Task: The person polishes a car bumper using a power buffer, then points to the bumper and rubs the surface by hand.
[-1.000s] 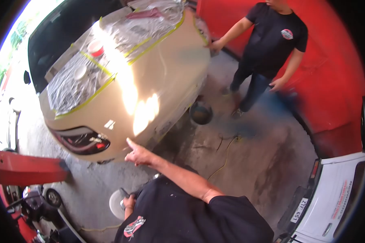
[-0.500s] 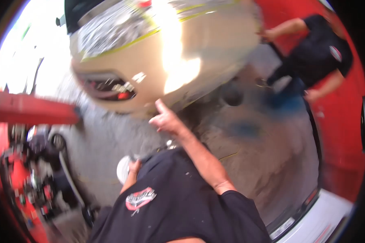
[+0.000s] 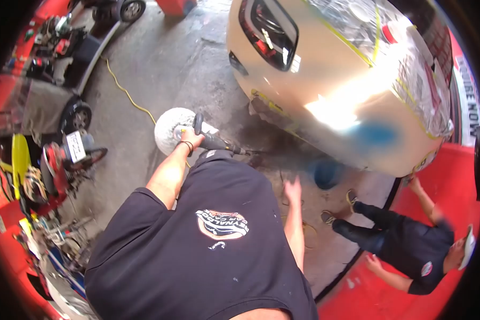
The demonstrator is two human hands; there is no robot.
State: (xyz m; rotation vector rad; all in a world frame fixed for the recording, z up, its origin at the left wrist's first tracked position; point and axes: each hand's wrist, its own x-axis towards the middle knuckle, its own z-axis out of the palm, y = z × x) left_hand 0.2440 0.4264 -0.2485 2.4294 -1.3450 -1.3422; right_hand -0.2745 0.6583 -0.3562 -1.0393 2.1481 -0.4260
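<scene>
Bucket [image 3: 328, 173] near right hand [image 3: 292, 190]; contents unclear

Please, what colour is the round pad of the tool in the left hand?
The pad is white, best seen in the head view.

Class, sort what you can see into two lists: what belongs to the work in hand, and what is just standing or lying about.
Work in hand:
- polisher, held in the left hand
- pale car
- plastic sheeting, taped on it
- yellow cord, probably the polisher's

Apparently just about:
- motorcycle
- red-and-white tub on the sheeting
</scene>
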